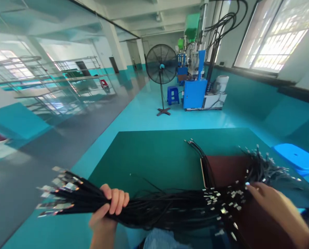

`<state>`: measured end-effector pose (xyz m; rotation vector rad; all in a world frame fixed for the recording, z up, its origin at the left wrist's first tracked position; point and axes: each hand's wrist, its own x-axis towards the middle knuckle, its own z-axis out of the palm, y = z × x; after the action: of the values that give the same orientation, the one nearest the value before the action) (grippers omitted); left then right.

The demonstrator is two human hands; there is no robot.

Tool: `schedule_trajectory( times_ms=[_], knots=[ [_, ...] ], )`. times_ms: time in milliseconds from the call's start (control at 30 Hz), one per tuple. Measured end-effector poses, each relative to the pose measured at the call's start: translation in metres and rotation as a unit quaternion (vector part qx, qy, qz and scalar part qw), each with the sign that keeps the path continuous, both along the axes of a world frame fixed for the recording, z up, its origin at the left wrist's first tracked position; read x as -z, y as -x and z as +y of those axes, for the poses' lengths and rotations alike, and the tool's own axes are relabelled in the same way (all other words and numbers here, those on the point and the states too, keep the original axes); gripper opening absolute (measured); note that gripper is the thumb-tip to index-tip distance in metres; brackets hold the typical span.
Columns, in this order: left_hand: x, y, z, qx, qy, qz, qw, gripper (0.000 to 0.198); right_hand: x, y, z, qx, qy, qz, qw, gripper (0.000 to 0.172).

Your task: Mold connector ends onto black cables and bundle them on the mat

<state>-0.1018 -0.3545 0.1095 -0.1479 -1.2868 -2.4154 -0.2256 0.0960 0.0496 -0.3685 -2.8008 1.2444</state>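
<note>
My left hand [110, 202] is wrapped around a thick bundle of black cables [167, 207] near its left end. Past that fist, flat silvery connectors [63, 186] fan out to the left. The bundle runs rightward across my lap and the table's front edge, ending in many small metal plugs [222, 200]. At those plugs is my right hand [267, 197], its thumb and fingertips pinched together at a bright cable end [247, 184]. The cable behind that tip is hard to make out. Just beyond lies another heap of black cables [265, 167] with metal ends.
A green table [154, 152] bears a dark reddish-brown board [227, 166] and a few separate black cables [199, 152]. Blue stool [297, 157] stands at right. Further off are a standing fan [161, 65], a small blue stool [172, 95] and a blue machine [194, 94].
</note>
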Motion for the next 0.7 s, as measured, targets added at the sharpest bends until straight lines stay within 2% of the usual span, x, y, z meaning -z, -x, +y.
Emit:
schedule_trajectory(
  times_ms=[33,67,100,167,233,267,300,367,433,500,533,600,700],
  knots=[
    [0.003,-0.002,-0.002,0.003,-0.008,0.003,1.0,0.022,-0.011,-0.001,-0.04,-0.086,0.031,-0.004,0.996,0.029],
    [0.006,-0.003,-0.005,0.008,-0.016,0.009,1.0,0.021,-0.02,-0.003,-0.087,-0.184,0.093,0.0,0.979,0.038],
    [0.009,-0.004,-0.007,0.01,-0.026,0.013,1.0,0.02,-0.024,-0.003,-0.138,-0.282,0.124,0.002,0.951,0.041],
    [0.01,-0.004,-0.01,0.019,-0.041,0.021,0.999,0.019,-0.021,-0.003,-0.236,-0.425,0.1,-0.017,0.9,0.038],
    [0.011,-0.002,-0.011,0.023,-0.057,0.014,0.998,0.017,-0.01,0.0,-0.31,-0.481,0.091,-0.104,0.866,0.026],
    [0.011,-0.001,-0.011,0.017,-0.069,0.007,0.997,0.016,-0.004,0.002,-0.335,-0.497,0.095,-0.13,0.853,0.02],
    [0.012,0.001,-0.012,0.006,-0.084,-0.005,0.996,0.016,-0.001,0.005,-0.352,-0.499,0.108,-0.145,0.848,0.022],
    [0.015,0.006,-0.014,-0.036,-0.118,-0.043,0.991,0.015,-0.002,0.011,-0.365,-0.475,0.146,-0.126,0.858,0.031],
    [0.018,0.014,-0.02,-0.096,-0.151,-0.105,0.978,0.016,-0.013,0.013,-0.363,-0.433,0.186,-0.074,0.879,0.038],
    [0.016,0.024,-0.025,-0.136,-0.174,-0.174,0.96,0.019,-0.029,0.009,-0.356,-0.411,0.198,-0.017,0.89,0.039],
    [0.012,0.03,-0.027,-0.137,-0.175,-0.196,0.955,0.02,-0.036,0.004,-0.354,-0.414,0.178,0.017,0.893,0.036],
    [0.001,0.042,-0.027,-0.098,-0.154,-0.21,0.96,0.023,-0.048,-0.006,-0.349,-0.44,0.083,0.096,0.889,0.034],
    [-0.022,0.062,-0.018,-0.052,-0.099,-0.232,0.966,0.027,-0.066,-0.01,-0.335,-0.48,-0.089,0.202,0.849,0.032]
  ],
)
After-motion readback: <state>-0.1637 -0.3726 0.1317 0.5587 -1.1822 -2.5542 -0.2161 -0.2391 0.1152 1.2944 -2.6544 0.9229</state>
